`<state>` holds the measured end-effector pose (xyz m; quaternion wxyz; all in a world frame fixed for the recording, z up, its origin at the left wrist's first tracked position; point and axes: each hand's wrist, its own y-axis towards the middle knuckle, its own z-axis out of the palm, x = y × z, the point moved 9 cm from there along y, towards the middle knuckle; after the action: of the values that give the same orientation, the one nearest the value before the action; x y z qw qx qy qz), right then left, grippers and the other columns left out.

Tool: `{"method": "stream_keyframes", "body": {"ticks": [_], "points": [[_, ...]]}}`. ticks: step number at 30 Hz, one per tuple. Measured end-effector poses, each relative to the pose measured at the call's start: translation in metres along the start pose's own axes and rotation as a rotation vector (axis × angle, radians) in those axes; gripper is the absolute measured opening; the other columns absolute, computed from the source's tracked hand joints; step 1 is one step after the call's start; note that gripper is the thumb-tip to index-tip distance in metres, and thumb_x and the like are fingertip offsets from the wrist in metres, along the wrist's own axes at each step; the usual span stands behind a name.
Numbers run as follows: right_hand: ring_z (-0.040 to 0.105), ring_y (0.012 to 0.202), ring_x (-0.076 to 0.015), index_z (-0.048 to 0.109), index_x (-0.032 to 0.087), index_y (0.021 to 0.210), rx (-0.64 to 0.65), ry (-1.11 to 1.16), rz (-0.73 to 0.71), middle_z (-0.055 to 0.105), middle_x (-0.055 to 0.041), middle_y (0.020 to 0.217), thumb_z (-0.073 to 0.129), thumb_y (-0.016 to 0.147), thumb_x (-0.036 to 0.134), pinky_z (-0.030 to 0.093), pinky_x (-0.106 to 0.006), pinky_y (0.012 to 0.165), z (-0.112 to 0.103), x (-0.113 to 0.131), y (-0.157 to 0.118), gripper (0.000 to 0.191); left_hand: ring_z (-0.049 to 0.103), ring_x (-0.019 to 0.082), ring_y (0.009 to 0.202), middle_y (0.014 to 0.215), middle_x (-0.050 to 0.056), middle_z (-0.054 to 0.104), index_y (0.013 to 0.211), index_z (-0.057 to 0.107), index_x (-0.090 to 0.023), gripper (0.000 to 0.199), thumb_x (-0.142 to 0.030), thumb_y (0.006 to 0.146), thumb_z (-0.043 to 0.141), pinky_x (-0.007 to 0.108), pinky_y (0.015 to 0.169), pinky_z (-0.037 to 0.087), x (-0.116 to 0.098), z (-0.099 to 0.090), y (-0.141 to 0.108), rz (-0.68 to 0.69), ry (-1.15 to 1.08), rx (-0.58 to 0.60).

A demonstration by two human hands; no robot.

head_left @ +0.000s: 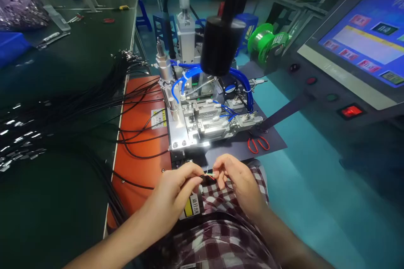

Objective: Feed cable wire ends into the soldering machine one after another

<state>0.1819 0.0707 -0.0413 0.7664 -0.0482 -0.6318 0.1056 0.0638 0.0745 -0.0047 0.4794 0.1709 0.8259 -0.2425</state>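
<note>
My left hand (179, 187) pinches the end of a black cable between thumb and forefinger, just above my lap. Thin coloured wires (210, 175), red, green and white among them, stick out of that end toward the right. At their tips, the curled fingers of my right hand (235, 178) close on the wires. Directly beyond both hands stands a metal bench machine (214, 124) with small clamps and blue air tubes (192, 71).
Bundled black cables (94, 88) lie on the dark table at left, some crossing the orange base plate (142, 134). Red-handled scissors (259, 145) rest right of the machine. A black cylinder (221, 46) hangs above. A touchscreen panel (372, 38) and a green solder spool (261, 42) stand at right.
</note>
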Motion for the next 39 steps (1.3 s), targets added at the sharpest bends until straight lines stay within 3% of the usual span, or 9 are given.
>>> {"method": "stream_keyframes", "body": {"ticks": [4, 8, 15, 21, 25, 28, 32, 36, 39], "points": [[0.047, 0.052, -0.0074, 0.055, 0.016, 0.082, 0.095, 0.097, 0.082, 0.056, 0.0012, 0.068, 0.047, 0.09, 0.044, 0.036, -0.022, 0.053, 0.014, -0.015, 0.004, 0.03, 0.041, 0.007, 0.05, 0.068, -0.004, 0.055, 0.092, 0.055, -0.021, 0.016, -0.031, 0.092, 0.042, 0.019, 0.046, 0.031, 0.025, -0.005, -0.005, -0.116, -0.268, -0.042], [0.046, 0.051, -0.0072, 0.056, 0.016, 0.081, 0.175, 0.223, 0.099, 0.054, 0.0021, 0.066, 0.051, 0.088, 0.045, 0.035, -0.021, 0.052, 0.029, -0.021, 0.007, 0.031, 0.034, 0.004, 0.043, 0.068, -0.005, 0.055, 0.096, 0.054, -0.021, 0.015, -0.031, 0.09, 0.045, 0.017, 0.039, 0.025, 0.031, -0.004, -0.008, -0.156, -0.398, -0.06], [0.041, 0.047, -0.0066, 0.054, 0.017, 0.073, 0.133, 0.184, 0.101, 0.05, 0.0047, 0.059, 0.063, 0.081, 0.038, 0.031, -0.02, 0.047, 0.032, -0.024, 0.009, 0.024, 0.038, 0.006, 0.046, 0.065, -0.005, 0.051, 0.103, 0.053, -0.022, 0.017, -0.031, 0.089, 0.047, 0.017, 0.039, 0.026, 0.037, -0.003, -0.01, -0.165, -0.429, -0.108], [0.039, 0.046, -0.0067, 0.054, 0.017, 0.075, 0.099, 0.119, 0.096, 0.047, 0.0057, 0.057, 0.064, 0.079, 0.036, 0.031, -0.021, 0.045, 0.037, -0.027, 0.004, 0.022, 0.046, 0.009, 0.058, 0.074, -0.002, 0.056, 0.101, 0.055, -0.021, 0.017, -0.029, 0.087, 0.052, 0.019, 0.05, 0.038, 0.027, -0.008, -0.008, -0.127, -0.45, -0.141], [0.039, 0.048, -0.0073, 0.054, 0.017, 0.073, 0.122, 0.081, 0.074, 0.048, 0.0049, 0.059, 0.063, 0.08, 0.033, 0.033, -0.02, 0.045, 0.039, -0.024, 0.002, 0.02, 0.048, 0.009, 0.058, 0.067, -0.002, 0.056, 0.087, 0.06, -0.018, 0.011, -0.027, 0.082, 0.059, 0.019, 0.052, 0.039, 0.022, -0.013, -0.003, -0.167, -0.506, -0.189], [0.04, 0.049, -0.0076, 0.053, 0.018, 0.073, 0.165, 0.065, 0.071, 0.05, 0.0041, 0.06, 0.061, 0.082, 0.03, 0.033, -0.02, 0.046, 0.042, -0.023, 0.0, 0.017, 0.046, 0.007, 0.05, 0.054, -0.004, 0.053, 0.072, 0.057, -0.016, 0.014, -0.027, 0.08, 0.061, 0.018, 0.046, 0.035, 0.03, -0.008, -0.002, -0.247, -0.648, -0.172], [0.04, 0.051, -0.0078, 0.054, 0.017, 0.073, 0.168, 0.029, 0.086, 0.051, 0.0035, 0.062, 0.061, 0.082, 0.03, 0.034, -0.021, 0.048, 0.043, -0.025, -0.005, 0.017, 0.04, 0.005, 0.044, 0.055, -0.004, 0.052, 0.065, 0.057, -0.015, 0.02, -0.028, 0.075, 0.067, 0.016, 0.04, 0.027, 0.045, -0.001, -0.003, -0.322, -0.756, -0.178], [0.039, 0.05, -0.0077, 0.052, 0.017, 0.071, 0.145, 0.035, 0.103, 0.048, 0.0046, 0.058, 0.062, 0.081, 0.031, 0.033, -0.021, 0.047, 0.043, -0.023, -0.006, 0.02, 0.034, 0.005, 0.039, 0.048, -0.005, 0.049, 0.077, 0.061, -0.016, 0.019, -0.035, 0.077, 0.064, 0.016, 0.037, 0.023, 0.049, 0.0, -0.006, -0.389, -0.729, -0.148], [0.039, 0.048, -0.0075, 0.052, 0.017, 0.071, 0.112, 0.039, 0.106, 0.046, 0.0053, 0.057, 0.063, 0.079, 0.033, 0.032, -0.021, 0.045, 0.04, -0.021, -0.004, 0.021, 0.032, 0.004, 0.039, 0.051, -0.007, 0.047, 0.094, 0.06, -0.019, 0.024, -0.036, 0.078, 0.063, 0.016, 0.036, 0.023, 0.042, -0.002, -0.006, -0.358, -0.683, -0.11]]}}
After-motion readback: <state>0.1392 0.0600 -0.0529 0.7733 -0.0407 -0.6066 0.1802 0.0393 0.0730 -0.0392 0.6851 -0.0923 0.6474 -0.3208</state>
